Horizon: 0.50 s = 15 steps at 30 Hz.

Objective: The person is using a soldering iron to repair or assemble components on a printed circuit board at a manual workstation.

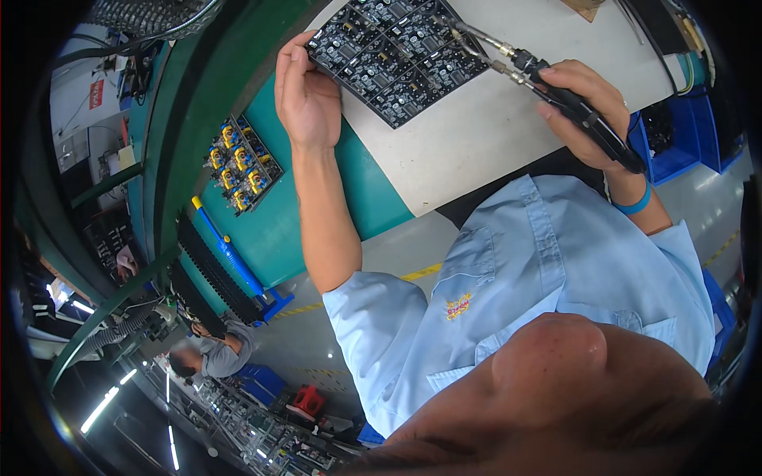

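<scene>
A black circuit board panel [381, 59], divided into several identical sections, lies on a white work surface. My left hand [311, 103] is closed at the panel's left corner, its fingers pinching the edge. My right hand [591, 99] grips soldering tweezers [583, 119] with a black handle and two metal-tipped arms. Their tips reach over the upper right part of the panel; whether they touch it I cannot tell.
Left of my forearm, a board with yellow and blue components [242, 163] lies on the green mat [278, 230]. A blue solder sucker [226, 246] lies beside black slotted racks [214, 270]. Blue bins [675, 143] stand at right; another person [218, 349] works at lower left.
</scene>
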Available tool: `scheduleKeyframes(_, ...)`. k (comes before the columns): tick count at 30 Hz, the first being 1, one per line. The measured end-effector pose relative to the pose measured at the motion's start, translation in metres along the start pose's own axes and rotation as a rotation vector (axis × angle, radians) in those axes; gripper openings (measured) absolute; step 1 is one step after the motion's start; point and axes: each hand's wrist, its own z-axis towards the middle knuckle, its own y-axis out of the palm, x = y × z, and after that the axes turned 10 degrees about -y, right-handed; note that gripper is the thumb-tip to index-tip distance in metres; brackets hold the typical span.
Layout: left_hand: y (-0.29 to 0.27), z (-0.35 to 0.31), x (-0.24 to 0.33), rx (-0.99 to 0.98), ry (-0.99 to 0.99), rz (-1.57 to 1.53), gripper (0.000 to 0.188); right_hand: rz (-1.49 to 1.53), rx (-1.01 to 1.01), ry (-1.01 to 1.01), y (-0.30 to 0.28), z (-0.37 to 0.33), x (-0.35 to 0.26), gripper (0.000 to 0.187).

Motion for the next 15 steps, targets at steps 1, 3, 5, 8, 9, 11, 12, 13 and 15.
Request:
scheduleKeyframes(1,-0.002,0.000,-0.001,0.000,-0.001,-0.002,0.032,-0.023,0.013,-0.003,-0.004,0.000,-0.001,0.043)
scheduleKeyframes(3,-0.004,0.001,-0.001,-0.003,0.000,-0.007,0.033,-0.112,0.075,0.018,-0.016,-0.004,-0.002,0.043)
scheduleKeyframes(5,-0.004,0.002,0.000,-0.006,-0.005,-0.016,0.033,-0.180,0.126,0.041,-0.029,-0.012,-0.001,0.044)
scheduleKeyframes(8,-0.003,0.001,0.001,-0.008,-0.008,-0.025,0.033,-0.404,0.398,0.258,-0.036,-0.015,0.004,0.050)
scheduleKeyframes(9,-0.001,0.001,0.001,-0.006,-0.009,-0.025,0.032,-0.361,0.401,0.268,-0.036,-0.014,0.006,0.051)
scheduleKeyframes(11,0.004,0.000,0.002,-0.001,-0.009,-0.026,0.031,-0.275,0.405,0.286,-0.035,-0.011,0.010,0.053)
scheduleKeyframes(12,0.005,0.000,0.002,0.000,-0.010,-0.026,0.030,-0.232,0.407,0.295,-0.035,-0.010,0.010,0.054)
scheduleKeyframes(13,0.005,-0.001,0.002,0.003,-0.008,-0.024,0.030,-0.219,0.336,0.228,-0.033,-0.012,0.008,0.053)
scheduleKeyframes(15,0.005,-0.002,0.003,-0.015,0.001,-0.023,0.030,-0.203,0.266,0.160,-0.025,-0.011,0.003,0.053)
